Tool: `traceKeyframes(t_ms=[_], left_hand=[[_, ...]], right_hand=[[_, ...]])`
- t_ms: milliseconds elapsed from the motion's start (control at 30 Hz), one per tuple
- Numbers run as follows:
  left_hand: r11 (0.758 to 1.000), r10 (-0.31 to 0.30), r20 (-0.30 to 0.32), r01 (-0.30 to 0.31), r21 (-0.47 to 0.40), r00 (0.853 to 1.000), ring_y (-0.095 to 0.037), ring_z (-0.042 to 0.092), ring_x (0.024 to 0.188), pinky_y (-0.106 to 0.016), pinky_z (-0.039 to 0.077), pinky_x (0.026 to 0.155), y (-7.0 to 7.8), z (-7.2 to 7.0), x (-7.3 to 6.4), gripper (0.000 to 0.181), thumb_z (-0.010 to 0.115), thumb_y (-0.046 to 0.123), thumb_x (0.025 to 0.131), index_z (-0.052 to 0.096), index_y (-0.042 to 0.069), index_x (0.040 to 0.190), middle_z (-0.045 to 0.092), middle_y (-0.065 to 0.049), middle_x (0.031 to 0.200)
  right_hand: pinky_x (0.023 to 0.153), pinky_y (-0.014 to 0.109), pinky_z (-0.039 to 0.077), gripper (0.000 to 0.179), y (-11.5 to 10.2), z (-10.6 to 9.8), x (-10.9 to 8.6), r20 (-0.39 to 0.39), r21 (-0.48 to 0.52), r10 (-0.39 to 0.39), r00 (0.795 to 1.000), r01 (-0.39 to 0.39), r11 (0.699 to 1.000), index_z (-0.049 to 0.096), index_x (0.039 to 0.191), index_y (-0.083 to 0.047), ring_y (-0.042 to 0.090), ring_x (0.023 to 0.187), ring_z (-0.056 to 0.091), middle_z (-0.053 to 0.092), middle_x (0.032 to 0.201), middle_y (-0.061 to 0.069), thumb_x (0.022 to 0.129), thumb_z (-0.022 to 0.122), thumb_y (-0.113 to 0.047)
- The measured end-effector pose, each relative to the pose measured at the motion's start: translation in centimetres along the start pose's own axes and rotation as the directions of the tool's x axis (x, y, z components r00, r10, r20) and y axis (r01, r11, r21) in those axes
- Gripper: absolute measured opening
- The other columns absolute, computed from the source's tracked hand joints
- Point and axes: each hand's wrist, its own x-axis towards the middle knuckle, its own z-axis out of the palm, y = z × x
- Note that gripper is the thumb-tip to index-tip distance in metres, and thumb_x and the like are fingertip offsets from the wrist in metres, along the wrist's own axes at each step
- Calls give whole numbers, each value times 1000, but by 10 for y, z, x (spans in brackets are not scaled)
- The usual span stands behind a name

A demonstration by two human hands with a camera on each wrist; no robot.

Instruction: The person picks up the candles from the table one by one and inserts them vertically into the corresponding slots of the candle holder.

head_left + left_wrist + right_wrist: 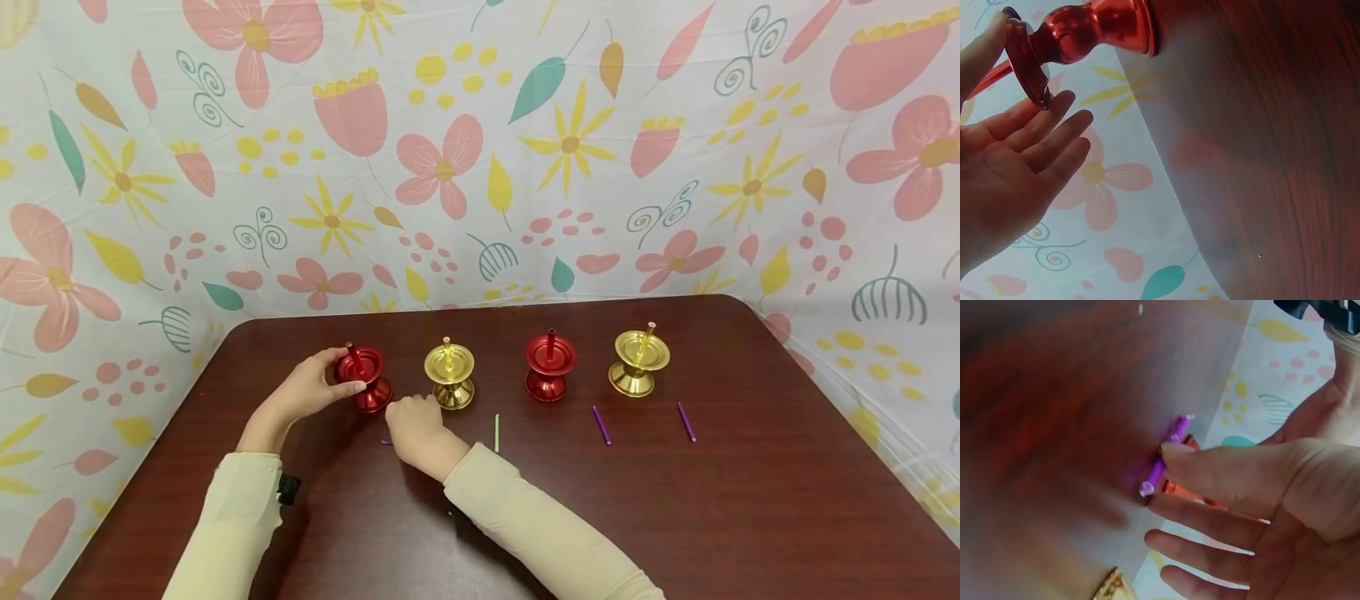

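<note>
Work looks barely begun: all four holders show only their bare posts, and no candle stands on any of them. One purple candle (pixel 1155 472) is in hand; a green candle (pixel 497 433), a second purple candle (pixel 602 425) and a third purple candle (pixel 686 422) lie on the table (pixel 570 508).

The left hand (pixel 303 392) holds the dish of the red holder (pixel 372 397) at the left end, thumb at one side of the rim and fingers at the other, the base standing on the table. The right hand (pixel 420 425) has a narrow pinch on the purple candle, thumb tip across it and both ends poking out; the index finger is hard to make out. That candle is low, near the red holder's base on the person's side; whether it touches the table I cannot tell.

A gold holder (pixel 453 395) stands just beyond the right hand. Another red holder (pixel 546 386) and another gold holder (pixel 632 382) stand well apart from both hands.
</note>
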Motion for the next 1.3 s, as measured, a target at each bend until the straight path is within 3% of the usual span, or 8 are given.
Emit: traceKeyframes(t_ms=[400, 600, 733, 1033, 1167, 1300], left_hand=[[1000, -13, 18, 13, 24, 1000, -43, 52, 115, -53, 45, 95, -1, -2, -2, 75, 74, 26, 85, 38, -12, 139, 49, -32, 132], [1000, 0, 9, -1, 31, 1000, -43, 53, 114, -53, 46, 95, -2, 0, -2, 75, 74, 26, 85, 39, -12, 138, 50, -32, 131], [1000, 8, 2, -8, 29, 1000, -41, 55, 111, -52, 47, 94, -2, 0, -2, 74, 75, 26, 85, 40, -13, 137, 52, -31, 129], [1000, 14, 15, -14, 24, 1000, -41, 55, 110, -51, 48, 93, 1, -1, 0, 73, 74, 26, 85, 40, -12, 137, 51, -31, 130], [1000, 10, 21, -10, 22, 1000, -42, 54, 113, -52, 46, 95, 3, -3, 1, 71, 73, 23, 86, 39, -13, 137, 49, -32, 131], [1000, 4, 18, -5, 25, 1000, -40, 55, 111, -51, 45, 96, 5, -5, 0, 71, 73, 24, 86, 40, -14, 136, 51, -31, 129]], right_hand=[[61, 32, 53, 6, 14, -18, -1, 18, 60, -186, 982, 184, 981, 69, 85, -13, 16, 73, 64, 68, 81, 2, 81, 73, -13], [49, 28, 50, 16, 24, -36, 0, 6, 154, -232, 973, 229, 961, 61, 70, -13, 11, 58, 56, 58, 63, -3, 82, 72, -10], [49, 23, 45, 21, 32, -47, 2, -15, 239, -264, 964, 260, 936, 59, 66, -14, 8, 57, 52, 54, 59, -7, 85, 69, -9], [62, 20, 48, 4, 45, -66, 9, -119, 456, -258, 959, 284, 844, 70, 86, -8, 13, 71, 59, 68, 82, 2, 88, 67, -6], [71, 19, 49, 15, 48, -71, 13, -186, 515, -242, 952, 305, 801, 73, 101, -8, 12, 79, 61, 72, 91, 3, 90, 63, -2], [67, 18, 46, 25, 48, -73, 18, -229, 563, -227, 947, 319, 763, 72, 110, -8, 11, 73, 56, 71, 91, 5, 91, 59, 1]])
